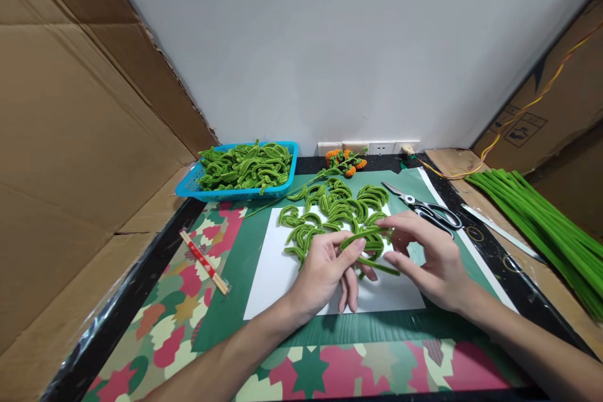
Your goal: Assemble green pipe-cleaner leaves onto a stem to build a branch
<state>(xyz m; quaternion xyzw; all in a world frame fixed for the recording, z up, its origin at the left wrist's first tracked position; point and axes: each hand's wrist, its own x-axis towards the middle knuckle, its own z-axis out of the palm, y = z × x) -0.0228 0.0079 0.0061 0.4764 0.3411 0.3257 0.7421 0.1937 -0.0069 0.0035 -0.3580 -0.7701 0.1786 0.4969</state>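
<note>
My left hand [325,270] pinches a bent green pipe cleaner [379,264] between thumb and fingers, above a white sheet of paper [268,289]. One end of the pipe cleaner sticks out to the right. Close to it, my right hand [424,257] has thumb and index finger apart; the index fingertip is by the upper strand, and I cannot make out whether it touches. Just beyond both hands, several curled green pipe cleaner pieces [342,210] are spread over the paper, partly hidden by my fingers.
A blue basket [294,166] of green pieces stands back left, beside an orange-flowered stem [348,163]. Black-handled scissors [424,207] lie right of the pile. Straight green pipe cleaners [541,232] lie far right; wrapped chopsticks [205,262] lie left. Cardboard [70,107] walls the left side.
</note>
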